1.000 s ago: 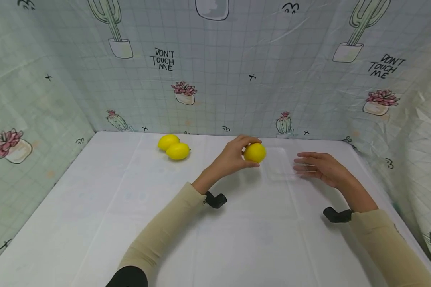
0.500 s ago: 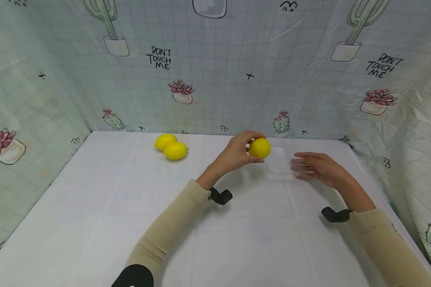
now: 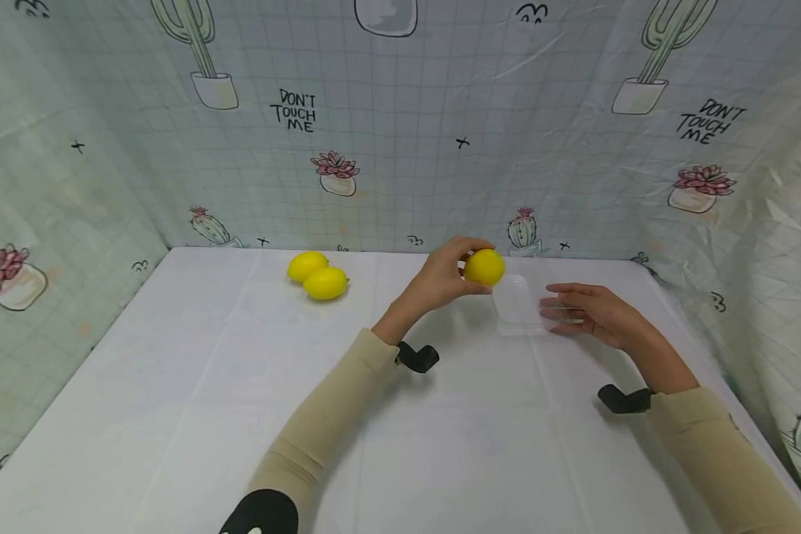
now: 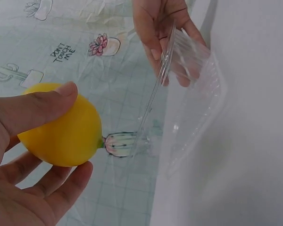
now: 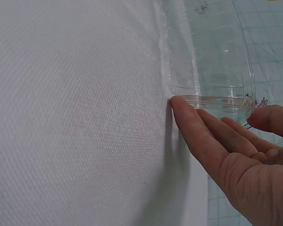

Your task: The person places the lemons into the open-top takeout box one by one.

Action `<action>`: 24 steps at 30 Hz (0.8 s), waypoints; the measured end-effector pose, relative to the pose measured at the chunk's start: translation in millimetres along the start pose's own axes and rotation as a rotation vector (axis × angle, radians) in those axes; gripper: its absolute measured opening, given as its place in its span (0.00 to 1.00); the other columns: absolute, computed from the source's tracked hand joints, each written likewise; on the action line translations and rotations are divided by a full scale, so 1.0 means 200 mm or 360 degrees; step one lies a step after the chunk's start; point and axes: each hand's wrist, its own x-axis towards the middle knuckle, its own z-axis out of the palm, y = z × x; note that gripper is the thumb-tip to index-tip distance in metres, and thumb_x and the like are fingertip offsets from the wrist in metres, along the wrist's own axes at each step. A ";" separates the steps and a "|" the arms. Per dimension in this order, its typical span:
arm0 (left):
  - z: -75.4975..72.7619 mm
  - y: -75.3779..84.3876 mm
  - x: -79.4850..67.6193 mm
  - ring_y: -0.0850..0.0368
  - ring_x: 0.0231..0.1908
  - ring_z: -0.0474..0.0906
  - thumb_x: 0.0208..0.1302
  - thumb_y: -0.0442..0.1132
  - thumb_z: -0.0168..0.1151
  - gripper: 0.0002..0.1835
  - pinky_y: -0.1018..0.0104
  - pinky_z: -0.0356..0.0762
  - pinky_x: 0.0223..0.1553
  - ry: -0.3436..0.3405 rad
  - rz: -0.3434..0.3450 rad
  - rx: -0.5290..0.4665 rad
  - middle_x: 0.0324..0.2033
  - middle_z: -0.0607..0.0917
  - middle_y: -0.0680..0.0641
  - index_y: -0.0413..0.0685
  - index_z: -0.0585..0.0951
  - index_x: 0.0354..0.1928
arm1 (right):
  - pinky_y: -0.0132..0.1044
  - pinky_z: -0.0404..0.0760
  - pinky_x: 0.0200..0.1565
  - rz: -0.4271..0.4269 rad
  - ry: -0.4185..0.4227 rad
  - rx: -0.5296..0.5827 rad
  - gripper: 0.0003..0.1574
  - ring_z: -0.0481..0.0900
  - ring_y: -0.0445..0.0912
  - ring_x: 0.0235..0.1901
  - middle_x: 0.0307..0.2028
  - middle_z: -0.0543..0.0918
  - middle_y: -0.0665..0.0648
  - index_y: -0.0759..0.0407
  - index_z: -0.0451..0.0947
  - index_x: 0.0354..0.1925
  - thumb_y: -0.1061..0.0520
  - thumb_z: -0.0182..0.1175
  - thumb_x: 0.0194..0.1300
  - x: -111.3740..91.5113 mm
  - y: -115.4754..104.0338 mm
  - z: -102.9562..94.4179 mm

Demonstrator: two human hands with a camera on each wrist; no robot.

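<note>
Left hand (image 3: 439,280) pinches a lemon (image 3: 484,267) outside the clear container (image 4: 195,106); right hand (image 3: 597,315), fingers straight, touches it. Only head view shows two further lemons (image 3: 317,276).

Could pass between both sleeves (image 3: 334,415), or between two lemons (image 3: 325,283) and left hand (image 3: 444,276); was blocked beyond by patterned curtain (image 3: 407,185), rightward by held lemon (image 3: 484,268), clear container (image 3: 517,300) and right hand (image 3: 597,315).

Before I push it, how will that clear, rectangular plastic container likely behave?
The clear, rectangular plastic container looks thin-walled, so probably light and slightly flexible. Sitting flat on the white tablecloth, it should slide rather than roll.
</note>
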 end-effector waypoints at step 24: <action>0.10 -0.05 0.22 0.50 0.58 0.77 0.57 0.35 0.78 0.33 0.62 0.77 0.61 0.0057 -0.0117 -0.0050 0.61 0.79 0.46 0.44 0.73 0.63 | 0.44 0.83 0.56 0.0018 -0.0015 -0.0005 0.34 0.84 0.43 0.55 0.73 0.64 0.71 0.69 0.49 0.78 0.55 0.43 0.83 0.00 0.00 0.00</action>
